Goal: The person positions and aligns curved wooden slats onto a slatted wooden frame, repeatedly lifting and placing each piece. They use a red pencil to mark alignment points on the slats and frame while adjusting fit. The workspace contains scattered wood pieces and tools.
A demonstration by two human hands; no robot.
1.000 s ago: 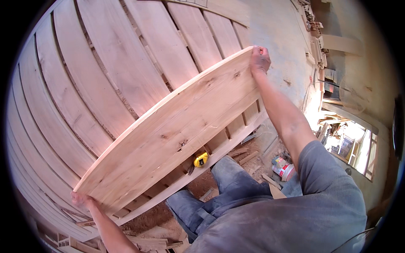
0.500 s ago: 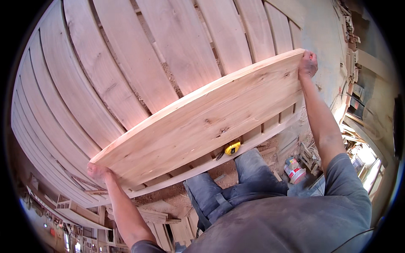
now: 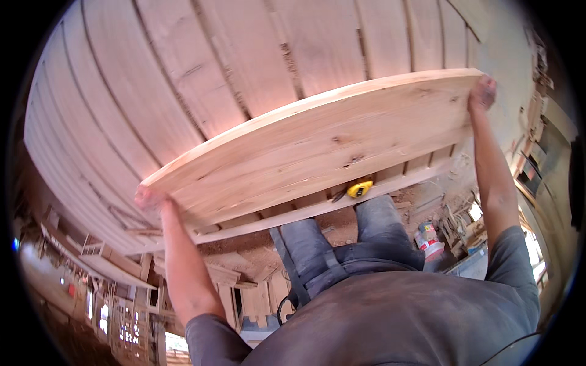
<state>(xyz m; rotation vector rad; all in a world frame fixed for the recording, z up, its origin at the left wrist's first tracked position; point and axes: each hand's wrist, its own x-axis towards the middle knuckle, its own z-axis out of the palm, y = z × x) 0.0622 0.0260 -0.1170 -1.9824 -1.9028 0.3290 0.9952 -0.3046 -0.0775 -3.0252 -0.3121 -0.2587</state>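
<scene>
I hold a wide pale wooden board lifted flat in front of me, knots and grain showing on its top. My left hand grips its near-left end. My right hand grips its far-right end, arm stretched out. Below it lies a large platform of long wooden planks with gaps between them. A yellow tape measure rests on the platform's near edge, just under the board.
A red and white can stands on the sawdust floor by my right leg. Stacked timber and wooden frames lie at the lower left. Shelves and clutter line the right side.
The board has swung right and turned more level in view, both hands keeping their grip on its ends. The view has shifted so the plank platform fills more of the top.
</scene>
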